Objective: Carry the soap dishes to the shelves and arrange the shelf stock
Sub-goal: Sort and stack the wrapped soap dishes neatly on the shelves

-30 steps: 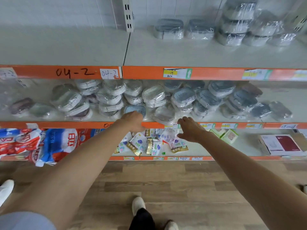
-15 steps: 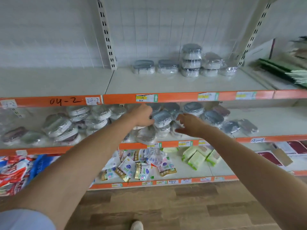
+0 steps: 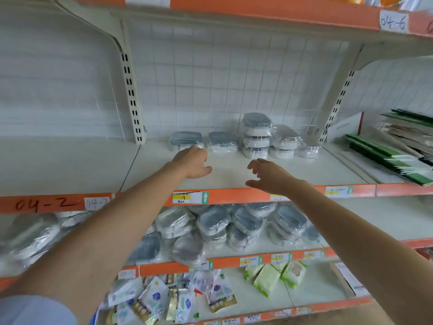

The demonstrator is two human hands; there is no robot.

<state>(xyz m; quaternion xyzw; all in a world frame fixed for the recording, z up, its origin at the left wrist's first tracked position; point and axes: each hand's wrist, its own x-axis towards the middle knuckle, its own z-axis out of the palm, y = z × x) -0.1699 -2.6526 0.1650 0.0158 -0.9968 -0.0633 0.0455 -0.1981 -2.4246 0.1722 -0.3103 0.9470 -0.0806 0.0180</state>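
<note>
upper shelf [image 3: 234,177]: white deck with an orange front edge; soap dishes are being kept along its back, against the grid wall.
leftmost dish [image 3: 186,140]: rounded-rectangular, grey slatted lid over a white base, film-wrapped; lying flat, lid up, long axis running left-right along the shelf.
second dish [image 3: 222,141]: same type, lying flat just to the right, long axis also left-right, a small gap being left between the two.
stack of three [image 3: 256,134]: same dishes piled lid-up, long axes left-right, top one sitting slightly skewed.
stack of two [image 3: 283,143]: shorter pile touching the taller one on its right; loose film is blurring the outline.
single wrapped dish [image 3: 309,151]: lowest at the right end, shape hard to tell under the film.
left hand [image 3: 192,161]: being held out over the upper shelf, knuckles just in front of the leftmost dish; fingers loosely bent, nothing grasped; contact with the dish cannot be told.
right hand [image 3: 269,175]: being held above the shelf's front part, well apart from the stacks; fingers spread and half-curled, released, nothing grasped.
middle shelf [image 3: 375,221]: more wrapped dishes [image 3: 213,222] are being stored in a loose heap, tilted at mixed angles, long axes pointing various ways.
lower shelf [image 3: 311,285]: small sachets [image 3: 178,299] and green-white packs [image 3: 267,279] lying loose.
</note>
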